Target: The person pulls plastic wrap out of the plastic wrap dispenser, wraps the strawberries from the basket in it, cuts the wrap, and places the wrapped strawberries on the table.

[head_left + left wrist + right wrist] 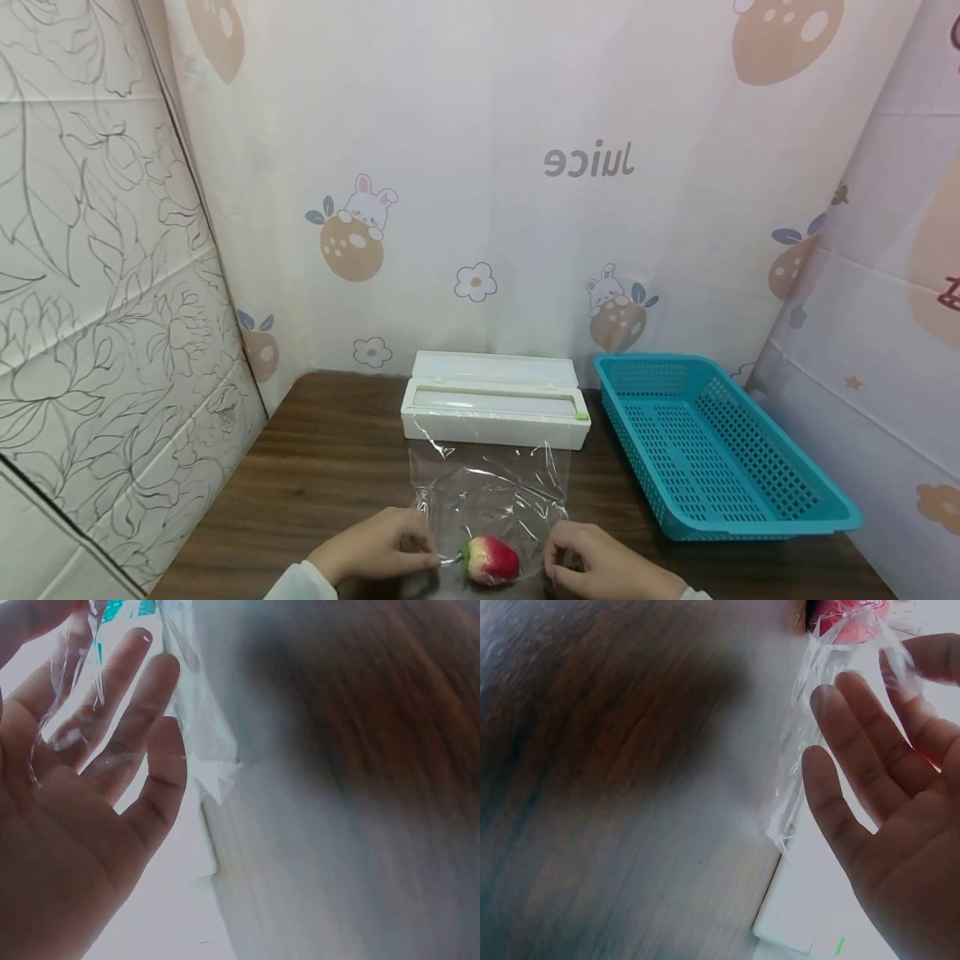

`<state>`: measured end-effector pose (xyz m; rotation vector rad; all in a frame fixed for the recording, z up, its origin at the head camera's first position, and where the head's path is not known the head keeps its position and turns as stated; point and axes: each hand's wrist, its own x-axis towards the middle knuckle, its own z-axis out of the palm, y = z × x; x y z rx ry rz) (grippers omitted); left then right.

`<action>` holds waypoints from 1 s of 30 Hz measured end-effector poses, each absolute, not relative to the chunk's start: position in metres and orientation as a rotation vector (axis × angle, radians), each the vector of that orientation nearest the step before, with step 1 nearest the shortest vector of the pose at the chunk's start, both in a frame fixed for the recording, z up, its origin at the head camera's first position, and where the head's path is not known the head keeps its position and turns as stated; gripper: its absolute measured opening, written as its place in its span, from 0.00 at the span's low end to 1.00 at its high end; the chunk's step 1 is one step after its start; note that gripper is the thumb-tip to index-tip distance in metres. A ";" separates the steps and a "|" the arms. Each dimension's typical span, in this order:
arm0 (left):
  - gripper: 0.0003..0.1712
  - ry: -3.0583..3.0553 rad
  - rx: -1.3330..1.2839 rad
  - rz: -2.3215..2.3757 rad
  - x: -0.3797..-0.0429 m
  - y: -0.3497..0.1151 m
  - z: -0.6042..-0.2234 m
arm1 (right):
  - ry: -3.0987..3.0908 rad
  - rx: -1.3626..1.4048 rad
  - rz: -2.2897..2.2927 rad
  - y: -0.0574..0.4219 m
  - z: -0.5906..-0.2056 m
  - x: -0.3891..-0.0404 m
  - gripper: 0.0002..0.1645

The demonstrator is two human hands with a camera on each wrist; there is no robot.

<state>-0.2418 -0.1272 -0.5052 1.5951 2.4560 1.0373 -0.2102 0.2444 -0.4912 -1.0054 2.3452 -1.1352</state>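
Observation:
A sheet of clear cling film (487, 492) stretches from the white dispenser box (495, 429) toward the front of the table. My left hand (386, 543) pinches its left edge between thumb and forefinger; the other fingers are loosely bent in the left wrist view. At the opposite edge, my right hand (592, 560) pinches the film the same way. Between the hands lies a red and cream fruit (492, 560) with a green end pointing left. Film glints in front of the fruit (851, 622) in the right wrist view. Whether film covers it fully, I cannot tell.
The dispenser's white lid (495, 367) is raised at the back, with a small green piece (581, 415) at its right end. A blue-green plastic basket (678, 454) stands to the right on the dark wood table (300, 467). Patterned cloth walls (480, 183) enclose the table.

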 end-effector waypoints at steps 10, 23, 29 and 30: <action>0.09 2.340 1.145 1.219 -0.247 -0.127 -0.511 | 2.489 -0.923 -1.051 0.241 -0.497 -0.212 0.06; 0.09 2.423 1.073 1.251 -0.261 -0.122 -0.515 | 2.607 -0.794 -1.058 0.241 -0.504 -0.218 0.05; 0.08 2.513 1.069 1.254 -0.265 -0.119 -0.514 | 2.689 -0.710 -1.035 0.238 -0.504 -0.219 0.04; 0.08 2.527 1.059 1.253 -0.266 -0.119 -0.513 | 2.711 -0.713 -1.024 0.238 -0.504 -0.220 0.05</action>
